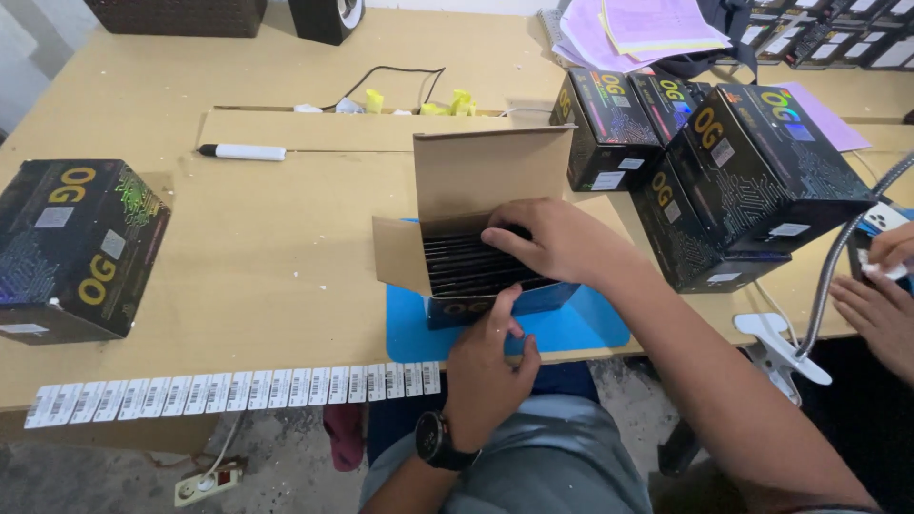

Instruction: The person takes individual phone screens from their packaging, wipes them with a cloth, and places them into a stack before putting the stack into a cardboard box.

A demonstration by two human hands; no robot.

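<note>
An open cardboard box [476, 243] is seen on a blue mat [571, 328] at the table's near edge. The right hand [557, 238] is curled over the dark flat items [471, 266] packed inside, fingertips on them. The box's near side is gripped by the left hand [486, 371].

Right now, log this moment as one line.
left hand: steadies open box front | right hand: fingers on black packs inside | box on blue mat

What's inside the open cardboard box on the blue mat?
The open cardboard box holds a tight row of thin black items standing on edge. The right hand covers the row's right end; the left hand steadies the front. What lies beneath the row is hidden.
</note>
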